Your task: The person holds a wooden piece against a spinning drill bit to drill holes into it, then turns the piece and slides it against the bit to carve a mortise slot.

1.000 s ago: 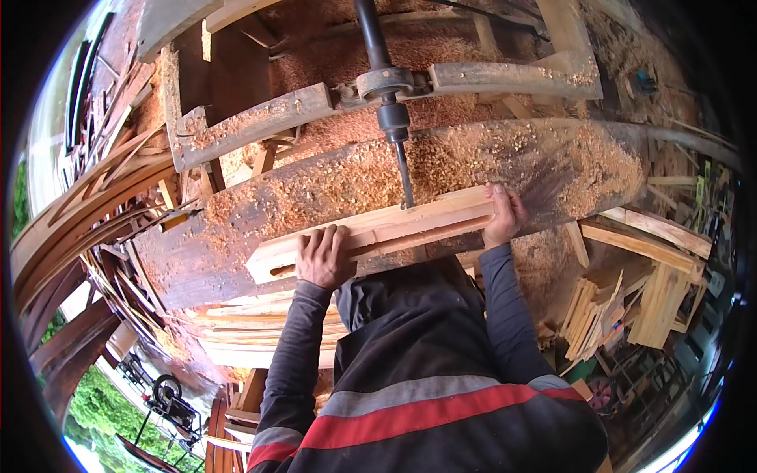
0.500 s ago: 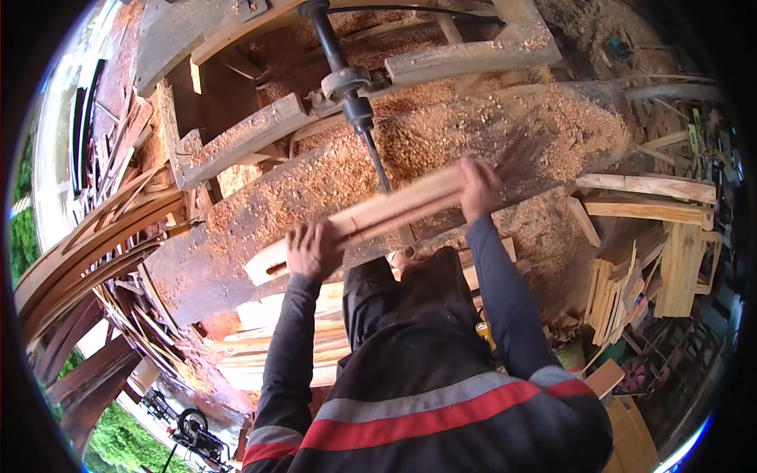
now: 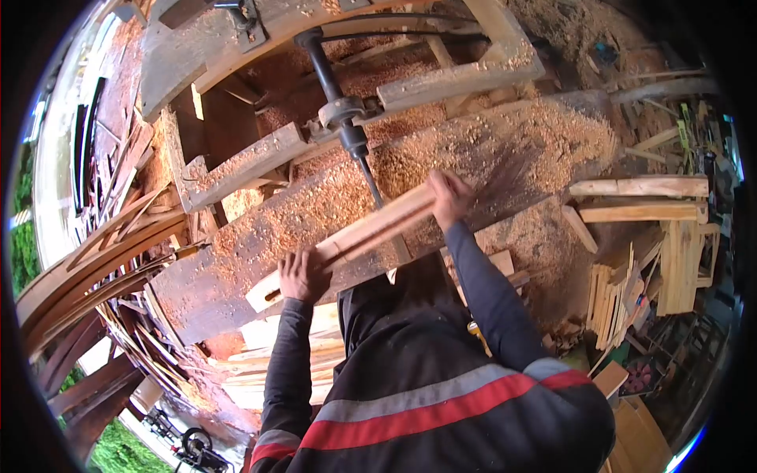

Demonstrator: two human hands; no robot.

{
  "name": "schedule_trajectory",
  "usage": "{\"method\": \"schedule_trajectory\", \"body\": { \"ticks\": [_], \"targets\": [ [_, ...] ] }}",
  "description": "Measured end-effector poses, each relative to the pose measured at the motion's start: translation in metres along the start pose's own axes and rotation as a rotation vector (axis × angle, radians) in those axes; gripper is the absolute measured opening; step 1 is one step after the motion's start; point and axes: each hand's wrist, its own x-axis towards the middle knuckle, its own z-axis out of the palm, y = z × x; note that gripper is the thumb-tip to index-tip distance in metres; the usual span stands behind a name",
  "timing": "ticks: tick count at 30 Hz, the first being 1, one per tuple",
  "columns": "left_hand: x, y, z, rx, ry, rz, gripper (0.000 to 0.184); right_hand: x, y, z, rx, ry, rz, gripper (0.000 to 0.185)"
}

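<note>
A pale wooden beam (image 3: pixel 364 237) with a long groove along its near face and a slot by its left end lies slantwise in front of me. My left hand (image 3: pixel 303 276) is closed around its left part, close to the slot. Farther right, my right hand (image 3: pixel 451 197) grips the other end. The long drill bit (image 3: pixel 370 183) of a horizontal boring machine (image 3: pixel 341 112) points at the beam's far side. Its tip meets the beam's far edge in view, but I cannot tell whether it has entered the wood.
Wood shavings (image 3: pixel 473 146) cover much of the dark work table (image 3: pixel 189 292). Beyond it stands the machine's wooden frame (image 3: pixel 244 169). Boards (image 3: pixel 639 187) and a stack of planks (image 3: pixel 611 303) are at right. Curved timber pieces (image 3: pixel 95 252) lie at left, and cut wood (image 3: pixel 276 366) sits below the table.
Both hands have shifted with the beam, the right hand moving left and slightly down in view. The camera view has shifted a little. Both hands keep their grip.
</note>
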Motion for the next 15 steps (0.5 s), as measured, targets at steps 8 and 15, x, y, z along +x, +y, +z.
{"method": "schedule_trajectory", "body": {
  "ticks": [8,15],
  "targets": [
    [-0.024,-0.028,-0.008,0.068,0.019,0.057,0.066,-0.018,0.012,0.030,0.041,-0.048,0.007,0.019],
    [-0.013,-0.021,0.009,0.086,0.013,0.144,0.062,-0.003,-0.008,0.015,-0.030,-0.067,-0.022,0.016]
  ]
}}
